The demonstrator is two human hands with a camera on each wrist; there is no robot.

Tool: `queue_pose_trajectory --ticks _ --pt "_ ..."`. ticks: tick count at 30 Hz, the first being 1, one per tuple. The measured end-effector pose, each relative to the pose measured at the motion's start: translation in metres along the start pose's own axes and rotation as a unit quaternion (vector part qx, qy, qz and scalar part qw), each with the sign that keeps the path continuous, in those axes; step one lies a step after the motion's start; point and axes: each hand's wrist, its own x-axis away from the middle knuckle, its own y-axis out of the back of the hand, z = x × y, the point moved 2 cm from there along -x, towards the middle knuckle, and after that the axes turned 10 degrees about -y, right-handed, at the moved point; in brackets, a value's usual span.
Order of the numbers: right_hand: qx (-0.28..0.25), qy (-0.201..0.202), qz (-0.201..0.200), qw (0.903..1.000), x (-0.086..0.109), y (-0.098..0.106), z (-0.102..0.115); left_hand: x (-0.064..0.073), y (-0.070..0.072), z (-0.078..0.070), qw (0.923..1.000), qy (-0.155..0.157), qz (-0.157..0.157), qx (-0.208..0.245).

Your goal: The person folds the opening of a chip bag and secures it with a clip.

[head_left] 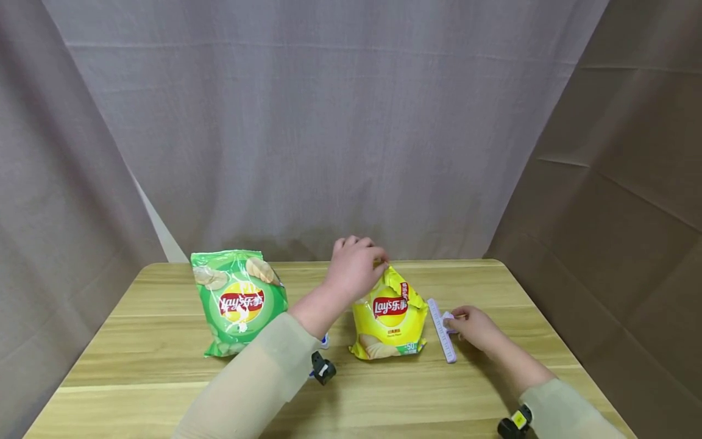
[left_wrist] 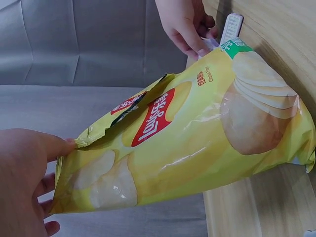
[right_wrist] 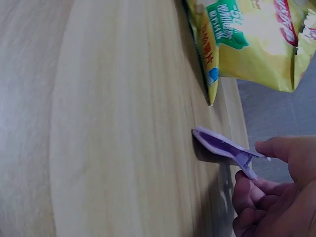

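Note:
A yellow Lay's chip bag stands on the table, its top torn and one corner folded forward. My left hand pinches its top edge; in the left wrist view the thumb lies on the front and the other fingers go behind. To the right of the bag, my right hand holds a purple bag clip by its handle. The right wrist view shows the clip from its end, thumb on one handle tab and fingers on the other. The clip's long jaw is at the tabletop, apart from the bag.
A green Lay's chip bag stands on the left of the wooden table. A small blue and white thing is mostly hidden behind my left forearm. Grey curtains hang behind the table and along both sides.

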Motion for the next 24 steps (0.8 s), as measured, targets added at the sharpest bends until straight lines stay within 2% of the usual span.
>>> queue_pose_trajectory --ticks 10,24 --pt "-0.025 -0.051 0.024 0.9981 0.0007 0.0015 -0.0026 0.0002 0.0002 0.0004 1.0 -0.001 -0.002 0.005" --pt "-0.052 -0.045 0.038 0.9969 0.0057 0.0019 0.0005 0.0016 -0.0007 0.0006 0.9999 0.003 -0.002 0.012"
